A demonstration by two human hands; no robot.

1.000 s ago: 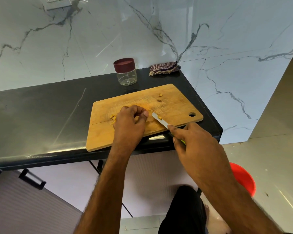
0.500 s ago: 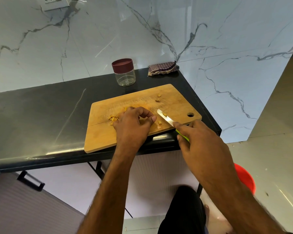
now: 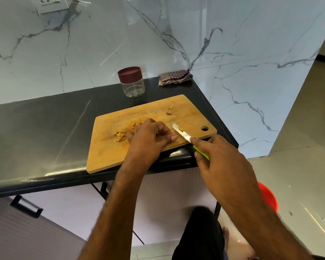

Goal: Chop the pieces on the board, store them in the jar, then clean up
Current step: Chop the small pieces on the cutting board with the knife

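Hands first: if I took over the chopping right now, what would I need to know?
Left hand: curled on the cutting board, holding pieces down.
Right hand: grips the knife; a bit is stuck on the blade.
Chopped pieces lie left of the left hand; two more sit near the far edge.
Jar: empty, lid on, behind the board. Cloth in the far corner.
Left: finish chopping, fill jar, clean up.

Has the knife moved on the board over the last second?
Yes. The knife has drawn back toward the board's hanging hole, opening a gap from the left hand.
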